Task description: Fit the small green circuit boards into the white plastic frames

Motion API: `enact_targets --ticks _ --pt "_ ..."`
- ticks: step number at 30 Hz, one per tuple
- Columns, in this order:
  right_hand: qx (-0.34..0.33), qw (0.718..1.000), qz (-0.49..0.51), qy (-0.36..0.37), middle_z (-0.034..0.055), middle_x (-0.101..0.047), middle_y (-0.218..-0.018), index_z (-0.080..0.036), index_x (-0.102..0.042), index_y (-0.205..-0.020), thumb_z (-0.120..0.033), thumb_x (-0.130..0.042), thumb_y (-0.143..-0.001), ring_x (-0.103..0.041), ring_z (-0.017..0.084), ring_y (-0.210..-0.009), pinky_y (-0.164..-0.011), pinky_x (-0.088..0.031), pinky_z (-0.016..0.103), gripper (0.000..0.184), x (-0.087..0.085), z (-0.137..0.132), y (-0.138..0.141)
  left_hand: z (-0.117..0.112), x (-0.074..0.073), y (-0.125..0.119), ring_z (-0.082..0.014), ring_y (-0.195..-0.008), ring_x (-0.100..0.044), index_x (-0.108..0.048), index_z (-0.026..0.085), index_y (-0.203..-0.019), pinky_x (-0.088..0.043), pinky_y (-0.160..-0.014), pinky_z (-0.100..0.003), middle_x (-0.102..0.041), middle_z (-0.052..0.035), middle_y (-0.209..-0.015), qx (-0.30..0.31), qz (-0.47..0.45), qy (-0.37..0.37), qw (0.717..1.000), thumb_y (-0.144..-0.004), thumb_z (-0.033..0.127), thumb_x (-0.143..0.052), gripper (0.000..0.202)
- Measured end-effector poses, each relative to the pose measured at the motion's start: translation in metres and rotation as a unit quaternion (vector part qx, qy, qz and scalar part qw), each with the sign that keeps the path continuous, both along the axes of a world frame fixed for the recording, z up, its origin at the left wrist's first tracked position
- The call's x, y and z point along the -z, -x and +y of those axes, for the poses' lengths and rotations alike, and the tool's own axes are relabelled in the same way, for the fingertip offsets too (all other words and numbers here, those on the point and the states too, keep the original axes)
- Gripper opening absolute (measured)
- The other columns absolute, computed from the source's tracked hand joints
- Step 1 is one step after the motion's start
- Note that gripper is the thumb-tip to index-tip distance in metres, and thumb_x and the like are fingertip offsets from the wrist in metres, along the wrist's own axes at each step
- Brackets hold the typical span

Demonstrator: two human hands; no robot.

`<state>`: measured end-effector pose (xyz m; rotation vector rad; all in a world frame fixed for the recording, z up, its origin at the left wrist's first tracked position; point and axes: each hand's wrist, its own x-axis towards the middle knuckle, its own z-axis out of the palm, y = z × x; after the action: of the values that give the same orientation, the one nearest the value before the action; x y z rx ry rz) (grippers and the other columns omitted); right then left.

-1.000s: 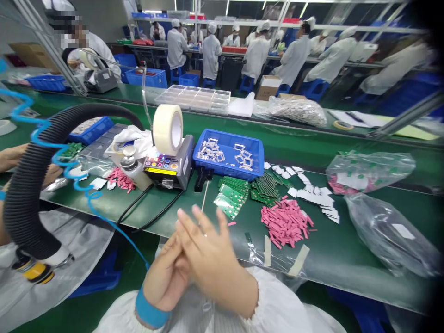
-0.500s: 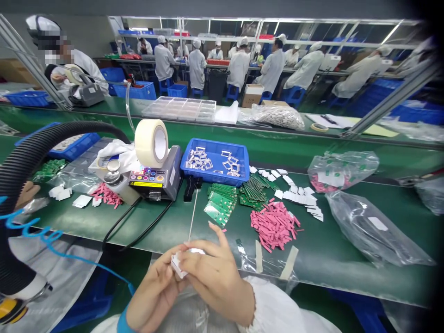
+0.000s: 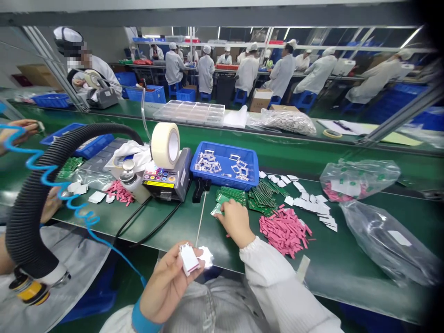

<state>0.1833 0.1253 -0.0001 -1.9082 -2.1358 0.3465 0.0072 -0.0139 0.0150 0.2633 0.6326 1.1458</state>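
My left hand is closed round a small white part with a pink strip, held near my lap at the bench's front edge. My right hand reaches forward onto the green bench and its curled fingers pinch a green circuit board from the stack of green boards. Just right of that hand lies a heap of pink strips. Behind the boards stands a blue tray of small metal frames.
A tape dispenser with a big tape roll stands left of the tray. White pads and plastic bags lie to the right. A black ribbed hose and blue coiled tube hang at left, by a neighbour's hands. Workers stand behind.
My hands were together over the white part. The right hand has left it and reached forward to the green boards; the left hand now holds the part alone.
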Motion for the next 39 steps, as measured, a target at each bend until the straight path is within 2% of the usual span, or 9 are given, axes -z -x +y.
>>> enact_targets --ticks 3,5,8,12,15,19,24,32,39 --pt "-0.014 0.999 0.046 0.010 0.0011 -0.060 -0.067 -0.018 -0.057 -0.064 -0.023 -0.065 -0.073 -0.058 0.015 -0.063 -0.059 -0.041 0.026 0.013 -0.014 -0.003 -0.002 0.001 -0.003 0.001 -0.0200 -0.089 -0.065 -0.066 0.018 -0.099 -0.045 -0.089 -0.036 -0.071 -0.0090 -0.100 0.002 -0.006 -0.003 1.000 -0.079 0.023 -0.059 0.022" --pt "-0.029 0.996 0.086 0.007 -0.0021 -0.061 -0.068 -0.019 -0.057 -0.078 -0.025 -0.058 -0.079 -0.057 0.012 -0.054 -0.053 -0.043 0.024 0.006 -0.032 -0.015 -0.002 0.001 -0.006 0.001 -0.0196 -0.088 -0.065 -0.066 0.017 -0.100 -0.046 -0.088 -0.035 -0.071 -0.0090 -0.099 0.002 -0.009 -0.005 1.000 -0.078 0.023 -0.060 0.024" --pt "-0.072 0.970 0.218 -0.080 -0.0014 -0.063 -0.080 -0.021 -0.050 -0.105 -0.024 -0.051 -0.084 -0.058 0.009 -0.048 -0.048 -0.047 0.022 0.021 -0.057 -0.046 0.004 0.001 -0.012 -0.002 -0.0190 -0.084 -0.066 -0.065 0.016 -0.101 -0.047 -0.085 -0.033 -0.072 -0.0098 -0.096 -0.004 -0.006 -0.015 1.000 -0.074 0.024 -0.065 0.029" --pt "-0.191 0.895 0.291 -0.280 0.0023 -0.067 -0.087 -0.021 -0.054 -0.093 -0.010 -0.046 -0.083 -0.066 0.012 -0.075 -0.064 -0.053 0.022 0.017 -0.067 -0.090 0.020 0.000 -0.020 -0.009 -0.0169 -0.079 -0.065 -0.065 0.017 -0.101 -0.049 -0.076 -0.028 -0.071 -0.0073 -0.088 -0.014 0.009 -0.032 0.999 -0.070 0.025 -0.069 0.033" --pt "-0.260 0.866 0.267 -0.332 0.0049 -0.070 -0.091 -0.018 -0.056 -0.091 -0.004 -0.046 -0.080 -0.065 0.014 -0.089 -0.071 -0.053 0.023 0.020 -0.060 -0.105 0.026 -0.001 -0.024 -0.011 -0.0122 -0.070 -0.061 -0.066 0.020 -0.098 -0.048 -0.073 -0.025 -0.068 -0.0030 -0.080 -0.041 0.024 -0.043 0.998 -0.070 0.024 -0.069 0.029" --pt "-0.312 0.856 0.211 -0.353 0.0079 -0.071 -0.095 -0.015 -0.060 -0.091 -0.007 -0.049 -0.081 -0.064 0.020 -0.098 -0.070 -0.055 0.028 0.017 -0.054 -0.109 0.024 -0.003 -0.026 -0.011 -0.0082 -0.061 -0.057 -0.067 0.022 -0.094 -0.048 -0.074 -0.025 -0.067 -0.0007 -0.075 -0.070 0.038 -0.039 0.996 -0.068 0.022 -0.070 0.025" --pt "-0.326 0.855 0.191 -0.354 0.0084 -0.070 -0.097 -0.014 -0.062 -0.093 -0.011 -0.052 -0.083 -0.063 0.020 -0.098 -0.073 -0.055 0.031 0.014 -0.057 -0.111 0.021 -0.004 -0.025 -0.010 -0.0090 -0.065 -0.057 -0.068 0.020 -0.091 -0.048 -0.066 -0.020 -0.066 -0.0007 -0.073 -0.095 0.056 -0.024 0.994 -0.066 0.024 -0.072 0.025" --pt "-0.321 0.857 0.221 -0.337 0.0061 -0.071 -0.095 -0.015 -0.061 -0.089 -0.012 -0.051 -0.085 -0.066 0.018 -0.088 -0.067 -0.055 0.030 0.011 -0.068 -0.106 0.022 -0.003 -0.028 -0.008 -0.0070 -0.058 -0.055 -0.068 0.022 -0.091 -0.047 -0.061 -0.018 -0.066 0.0008 -0.067 -0.079 0.053 -0.046 0.994 -0.066 0.023 -0.072 0.025" --pt "-0.353 0.851 0.194 -0.338 0.0092 -0.069 -0.100 -0.014 -0.061 -0.093 -0.013 -0.048 -0.087 -0.063 0.020 -0.095 -0.070 -0.056 0.033 0.015 -0.079 -0.101 0.017 0.003 -0.039 -0.008 -0.0094 -0.067 -0.061 -0.068 0.020 -0.091 -0.048 -0.065 -0.018 -0.068 -0.0009 -0.073 -0.088 0.059 -0.050 0.993 -0.065 0.025 -0.073 0.027"
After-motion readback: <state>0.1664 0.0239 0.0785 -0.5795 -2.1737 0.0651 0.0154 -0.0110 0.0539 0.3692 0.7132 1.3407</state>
